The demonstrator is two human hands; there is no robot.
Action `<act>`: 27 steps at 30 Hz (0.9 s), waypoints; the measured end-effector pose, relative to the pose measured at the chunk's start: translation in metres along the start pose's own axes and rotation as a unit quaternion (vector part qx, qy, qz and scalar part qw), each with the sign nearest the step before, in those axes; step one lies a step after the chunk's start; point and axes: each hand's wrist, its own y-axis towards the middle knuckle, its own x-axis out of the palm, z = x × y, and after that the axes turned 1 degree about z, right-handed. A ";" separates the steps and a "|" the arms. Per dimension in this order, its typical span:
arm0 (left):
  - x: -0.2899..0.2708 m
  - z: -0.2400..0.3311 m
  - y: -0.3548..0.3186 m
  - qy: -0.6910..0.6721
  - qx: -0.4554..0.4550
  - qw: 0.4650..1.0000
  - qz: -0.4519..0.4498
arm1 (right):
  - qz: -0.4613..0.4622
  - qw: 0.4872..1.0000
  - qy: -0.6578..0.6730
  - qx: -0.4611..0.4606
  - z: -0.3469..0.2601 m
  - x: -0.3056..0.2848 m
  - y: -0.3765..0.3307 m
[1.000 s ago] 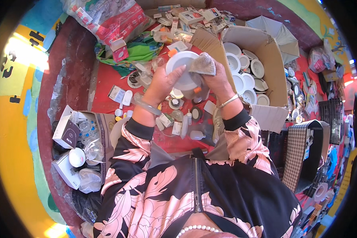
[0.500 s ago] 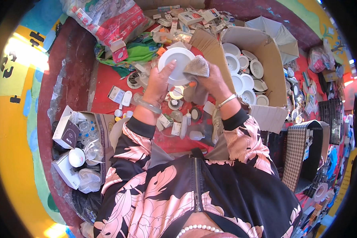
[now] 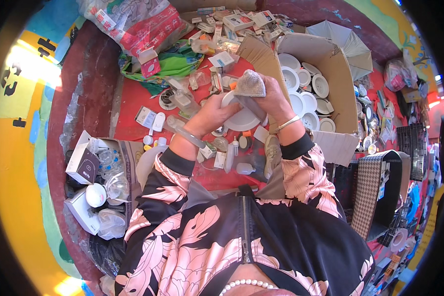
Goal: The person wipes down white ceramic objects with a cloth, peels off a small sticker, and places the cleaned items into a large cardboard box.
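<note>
The white round lamp housing [image 3: 242, 117] is a shallow, plate-like disc with a smooth pale face, held up in front of the person's chest, above the red floor covering [image 3: 133, 111] littered with small parts. The left hand [image 3: 213, 114] grips it from the left edge, fingers curled around the rim and thumb on the face, the wrist bent upward with a clear bangle [image 3: 185, 133] round it. The right hand [image 3: 273, 101] comes in from the right side, its fingers clenched on a grey cloth [image 3: 250, 84] that is bunched up and rests against the disc's upper edge. That wrist carries a pale bracelet [image 3: 287, 123]. Both forearms, in black sleeves with pink leaf print, rise from the lower part of the view and meet at the disc. Just behind the hands stands an open cardboard box [image 3: 340, 84] holding more white round housings [image 3: 311, 96] laid flat in rows. To the person's left, near the left elbow, another box [image 3: 128, 153] holds clear plastic covers and small white cartons.
</note>
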 end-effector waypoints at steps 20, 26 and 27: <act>-0.033 0.032 0.001 -0.338 0.120 0.890 0.283 | 0.209 0.775 0.569 0.180 0.015 -0.044 0.006; -0.022 0.023 0.006 -0.288 0.070 0.929 0.223 | 0.047 0.839 0.540 0.042 -0.015 -0.032 0.010; -0.019 0.022 0.007 -0.277 0.054 0.937 0.205 | 0.014 0.874 0.485 0.041 -0.016 -0.023 0.009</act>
